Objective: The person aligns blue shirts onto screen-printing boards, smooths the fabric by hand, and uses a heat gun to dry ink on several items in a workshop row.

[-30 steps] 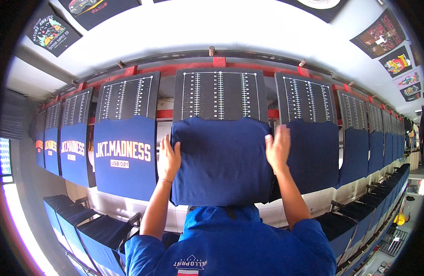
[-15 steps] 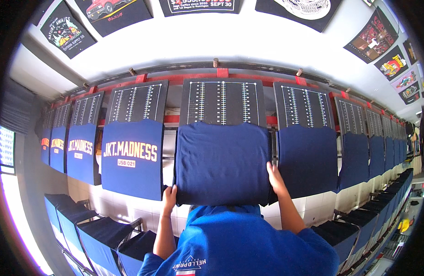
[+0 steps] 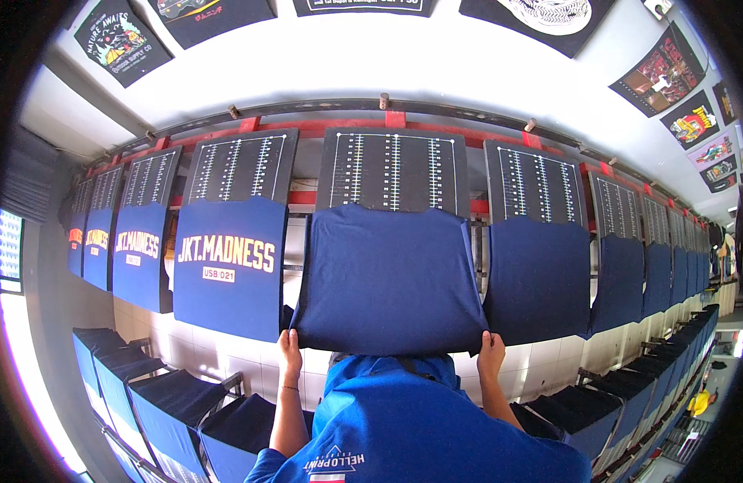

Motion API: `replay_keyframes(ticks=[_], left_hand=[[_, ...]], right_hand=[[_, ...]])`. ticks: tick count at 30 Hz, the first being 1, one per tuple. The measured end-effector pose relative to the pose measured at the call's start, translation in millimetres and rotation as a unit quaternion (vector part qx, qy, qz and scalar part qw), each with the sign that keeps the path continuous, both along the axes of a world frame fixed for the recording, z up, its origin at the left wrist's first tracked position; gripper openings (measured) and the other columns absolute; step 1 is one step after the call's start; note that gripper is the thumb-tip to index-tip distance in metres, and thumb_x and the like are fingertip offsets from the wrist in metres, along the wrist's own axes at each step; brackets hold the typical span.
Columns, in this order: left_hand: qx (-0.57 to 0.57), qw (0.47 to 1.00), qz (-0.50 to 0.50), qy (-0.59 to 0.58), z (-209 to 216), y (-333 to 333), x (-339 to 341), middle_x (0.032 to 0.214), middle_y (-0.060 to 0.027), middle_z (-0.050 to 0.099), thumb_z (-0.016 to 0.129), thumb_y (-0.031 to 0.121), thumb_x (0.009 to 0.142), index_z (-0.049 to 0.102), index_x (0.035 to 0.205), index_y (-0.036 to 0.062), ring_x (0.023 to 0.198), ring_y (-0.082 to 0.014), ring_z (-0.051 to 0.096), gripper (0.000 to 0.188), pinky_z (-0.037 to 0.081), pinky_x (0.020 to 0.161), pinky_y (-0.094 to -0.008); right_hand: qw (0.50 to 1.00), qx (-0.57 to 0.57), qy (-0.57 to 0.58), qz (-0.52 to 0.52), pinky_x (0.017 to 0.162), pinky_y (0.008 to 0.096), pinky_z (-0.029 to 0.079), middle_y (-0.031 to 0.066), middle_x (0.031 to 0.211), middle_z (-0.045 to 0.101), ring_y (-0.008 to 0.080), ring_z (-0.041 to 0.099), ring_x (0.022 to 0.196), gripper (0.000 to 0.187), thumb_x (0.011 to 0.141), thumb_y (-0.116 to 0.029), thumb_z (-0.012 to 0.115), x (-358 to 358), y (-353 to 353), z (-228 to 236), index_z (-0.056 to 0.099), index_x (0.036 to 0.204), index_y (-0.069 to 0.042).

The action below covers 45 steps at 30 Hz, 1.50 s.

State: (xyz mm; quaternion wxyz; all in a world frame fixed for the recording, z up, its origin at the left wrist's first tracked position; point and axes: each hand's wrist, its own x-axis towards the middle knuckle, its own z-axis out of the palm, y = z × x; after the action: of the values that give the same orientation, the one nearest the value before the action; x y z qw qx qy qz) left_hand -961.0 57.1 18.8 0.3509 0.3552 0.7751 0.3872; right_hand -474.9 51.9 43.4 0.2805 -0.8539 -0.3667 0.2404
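Note:
A navy T-shirt lies over the middle black printing board, whose upper part with white ruler marks stays bare. At the shirt's near left corner, my left hand pinches the cloth edge. My right hand grips the near right corner. Between them the near edge is spread wide, reaching past both sides of the board. The cloth looks mostly smooth and carries no print on the face I see. My fingertips are partly hidden by the fabric.
Left of it, a navy shirt with an orange and white print covers its board. A plain navy shirt is on the right. A red and black rail runs behind the boards. More draped boards stand behind me on both sides.
My right hand has moved down from the shirt's right side to its near corner. The near edge is now pulled wider and flares out at both corners.

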Motion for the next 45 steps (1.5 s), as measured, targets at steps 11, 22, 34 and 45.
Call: replay_keyframes(ticks=[11, 22, 34, 45], left_hand=[[0.020, 0.999, 0.048, 0.003, -19, -13, -1, 0.069, 0.0004, 0.027, 0.047, 0.028, 0.103, 0.033, 0.074, 0.0063, 0.067, -0.0100, 0.029, 0.039, 0.029, 0.058, -0.0315], [0.008, 1.000, 0.022, -0.011, 3, -6, 4, 0.070, 0.0023, 0.025, 0.047, 0.030, 0.103, 0.031, 0.074, 0.0072, 0.066, -0.0091, 0.028, 0.040, 0.027, 0.057, -0.0311], [0.015, 0.998, 0.011, 0.065, -20, -8, 6, 0.069, -0.0028, 0.040, 0.050, 0.024, 0.101, 0.047, 0.080, 0.0029, 0.065, -0.0123, 0.038, 0.030, 0.035, 0.058, -0.0318], [-0.070, 0.991, -0.008, 0.111, 47, -43, 16, 0.104, -0.0206, 0.066, 0.055, 0.021, 0.094, 0.060, 0.113, 0.0003, 0.095, -0.0309, 0.065, 0.028, 0.050, 0.081, -0.0413]], right_hand=[[0.999, -0.006, -0.037, 0.001, 0.068, 0.0427, 0.045, 0.0203, 0.080, 0.064, 0.0338, 0.061, 0.073, 0.035, 0.097, -0.030, 0.055, -6, 7, 23, 0.062, 0.088, 0.003], [1.000, 0.007, -0.024, 0.002, 0.070, 0.0427, 0.046, 0.0209, 0.084, 0.064, 0.0330, 0.061, 0.076, 0.032, 0.098, -0.027, 0.054, -4, 2, 10, 0.061, 0.092, 0.004], [0.943, 0.099, -0.235, 0.215, 0.091, 0.0466, 0.045, 0.0245, 0.117, 0.058, 0.0417, 0.056, 0.109, 0.046, 0.085, -0.023, 0.068, -32, 49, 37, 0.052, 0.120, 0.003], [0.902, 0.042, -0.372, 0.215, 0.113, 0.0607, 0.020, 0.0299, 0.150, 0.031, 0.0444, 0.025, 0.142, 0.080, 0.094, -0.051, 0.050, -64, 254, 13, 0.034, 0.141, 0.012]])
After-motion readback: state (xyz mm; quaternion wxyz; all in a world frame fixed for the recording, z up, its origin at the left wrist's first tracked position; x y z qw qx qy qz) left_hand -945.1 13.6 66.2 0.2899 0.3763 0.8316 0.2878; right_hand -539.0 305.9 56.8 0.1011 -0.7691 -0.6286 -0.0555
